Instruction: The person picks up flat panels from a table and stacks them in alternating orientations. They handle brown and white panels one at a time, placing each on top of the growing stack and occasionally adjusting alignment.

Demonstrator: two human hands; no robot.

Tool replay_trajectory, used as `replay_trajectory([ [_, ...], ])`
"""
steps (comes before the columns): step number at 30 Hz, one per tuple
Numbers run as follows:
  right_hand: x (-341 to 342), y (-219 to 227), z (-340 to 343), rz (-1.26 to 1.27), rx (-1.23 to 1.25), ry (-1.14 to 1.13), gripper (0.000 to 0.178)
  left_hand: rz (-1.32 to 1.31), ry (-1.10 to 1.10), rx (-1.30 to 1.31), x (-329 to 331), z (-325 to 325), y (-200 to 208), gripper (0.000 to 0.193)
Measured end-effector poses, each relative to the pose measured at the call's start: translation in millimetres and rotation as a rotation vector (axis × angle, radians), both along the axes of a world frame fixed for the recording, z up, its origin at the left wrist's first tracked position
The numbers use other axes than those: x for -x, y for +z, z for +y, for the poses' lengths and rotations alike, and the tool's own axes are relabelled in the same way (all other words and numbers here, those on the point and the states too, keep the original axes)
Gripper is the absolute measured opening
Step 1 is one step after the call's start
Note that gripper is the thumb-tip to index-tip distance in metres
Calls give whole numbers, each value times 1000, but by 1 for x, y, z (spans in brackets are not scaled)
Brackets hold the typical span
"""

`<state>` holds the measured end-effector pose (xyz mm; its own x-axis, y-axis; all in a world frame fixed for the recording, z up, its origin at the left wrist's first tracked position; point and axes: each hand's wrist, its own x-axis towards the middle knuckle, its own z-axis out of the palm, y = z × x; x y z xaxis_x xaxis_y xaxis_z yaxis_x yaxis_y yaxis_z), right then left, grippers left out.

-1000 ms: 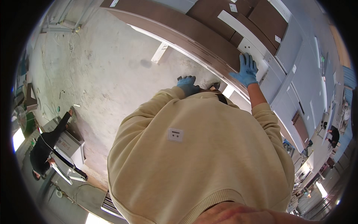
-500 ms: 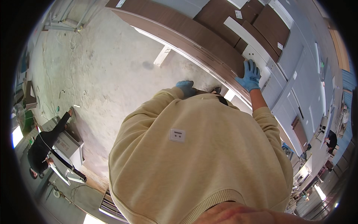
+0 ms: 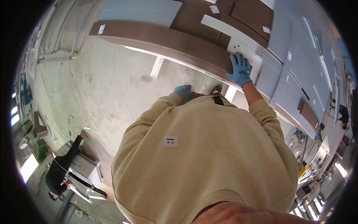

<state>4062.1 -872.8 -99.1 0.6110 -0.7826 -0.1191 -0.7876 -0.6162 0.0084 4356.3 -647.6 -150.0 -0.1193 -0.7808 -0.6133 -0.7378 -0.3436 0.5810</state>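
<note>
My right hand (image 3: pixel 239 70), in a blue work glove, lies on the end of a long brown panel (image 3: pixel 175 42) and the pale board (image 3: pixel 238 45) beside it. Its fingers are stretched out and slightly apart, gripping nothing. By my waist, on the left, my left hand (image 3: pixel 183 92) wears the same kind of glove. Its fingers look curled in, and whatever they might hold is hidden. The brown panel runs along the near edge of a stack and carries a white label near its left end.
Brown and grey panels (image 3: pixel 281 35) are piled ahead and to the right. A white bar (image 3: pixel 157 67) shows below the long panel, over the concrete floor (image 3: pixel 108 86). Cables lie on the left, near a metal frame (image 3: pixel 56 56). A person in dark clothes (image 3: pixel 59 170) is beside a box at lower left.
My view has shifted, so the stack appears farther left and the person at lower left sits further in. My right hand stays on the panel's end; my left stays by my waist.
</note>
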Motion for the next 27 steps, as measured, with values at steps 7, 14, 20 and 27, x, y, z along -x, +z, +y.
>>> replay_trajectory([
  [7, 20, 12, 6, -331, 8, -1, 111, 49, -38, 313, 27, -45, 34, 48],
  [14, 151, 48, -6, -591, 352, -312, 86, 327, -172, 782, 111, -105, 66, 28],
  [20, 341, 58, -21, -347, 501, -1082, 97, 406, -296, 694, 196, -140, 119, 25],
  [27, 540, 51, -38, -429, 443, -1786, 120, 392, -476, 607, 265, -173, 147, 27],
])
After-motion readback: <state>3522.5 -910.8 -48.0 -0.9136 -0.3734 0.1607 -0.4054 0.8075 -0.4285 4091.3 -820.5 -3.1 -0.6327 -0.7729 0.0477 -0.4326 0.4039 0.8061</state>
